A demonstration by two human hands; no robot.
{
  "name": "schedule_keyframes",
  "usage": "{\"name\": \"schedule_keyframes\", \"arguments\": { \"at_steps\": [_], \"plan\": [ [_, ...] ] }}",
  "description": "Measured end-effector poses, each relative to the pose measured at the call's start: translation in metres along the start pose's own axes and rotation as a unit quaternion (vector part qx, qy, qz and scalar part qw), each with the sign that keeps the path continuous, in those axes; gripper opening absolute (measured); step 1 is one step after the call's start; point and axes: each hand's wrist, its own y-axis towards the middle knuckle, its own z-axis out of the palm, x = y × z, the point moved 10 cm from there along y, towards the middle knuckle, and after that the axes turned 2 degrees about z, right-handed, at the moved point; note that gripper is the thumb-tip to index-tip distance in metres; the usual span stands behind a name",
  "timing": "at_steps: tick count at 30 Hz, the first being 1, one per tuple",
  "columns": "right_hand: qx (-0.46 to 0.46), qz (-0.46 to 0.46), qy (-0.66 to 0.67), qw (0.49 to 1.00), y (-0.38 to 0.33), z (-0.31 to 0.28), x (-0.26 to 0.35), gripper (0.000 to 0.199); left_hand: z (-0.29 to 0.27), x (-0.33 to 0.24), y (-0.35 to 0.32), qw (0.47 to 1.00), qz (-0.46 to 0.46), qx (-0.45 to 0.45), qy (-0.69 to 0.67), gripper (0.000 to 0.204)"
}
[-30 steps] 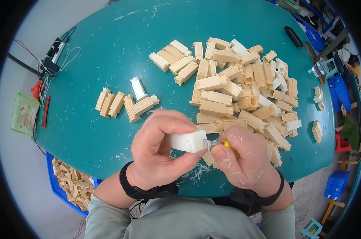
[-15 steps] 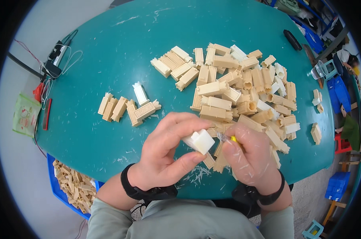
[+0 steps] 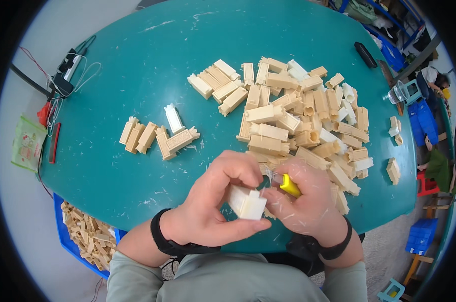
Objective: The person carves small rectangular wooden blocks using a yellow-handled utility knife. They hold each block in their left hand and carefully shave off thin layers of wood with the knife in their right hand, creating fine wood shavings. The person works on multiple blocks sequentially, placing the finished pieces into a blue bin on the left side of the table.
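White plastic block (image 3: 247,202) sits in the left hand (image 3: 215,206), fingers (image 3: 238,168) curled over its top and thumb under it, clamped on the piece just above the near edge of the teal surface (image 3: 137,60); right hand (image 3: 303,201) has fingers closed tight round a yellow-handled tool (image 3: 290,185), tip pointing at the block's upper edge, touching or nearly so, cannot tell which; step in hand looks like trimming or scraping the block's edge, white shavings (image 3: 155,194) scattered on the surface fit that; next move likely needs the block held steady and turned to present an uncleaned edge to the tool; big pile of cream blocks (image 3: 298,121) lies just beyond the hands, small row of blocks (image 3: 155,136) to the left, blue bin of pieces (image 3: 87,236) below the surface edge
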Motion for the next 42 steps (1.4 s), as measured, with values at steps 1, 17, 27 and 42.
{"name": "schedule_keyframes", "arguments": {
  "at_steps": [1,17,27,42],
  "plan": [
    [-0.003,-0.002,0.009,1.000,0.000,-0.001,0.001,0.029,-0.001,0.001,-0.003,1.000,-0.002,-0.017,-0.008,0.047],
    [0.055,-0.085,-0.028,0.994,-0.003,0.003,0.016,0.027,-0.016,0.000,-0.003,0.996,-0.001,-0.041,0.073,0.039],
    [0.021,-0.096,-0.078,0.992,0.002,-0.005,0.013,0.026,-0.010,0.010,-0.004,0.998,-0.049,-0.031,0.001,0.031],
    [0.038,0.068,0.028,0.997,0.001,-0.007,-0.001,0.028,-0.023,0.007,-0.001,0.995,-0.023,-0.098,0.017,0.031]
  ]
}}
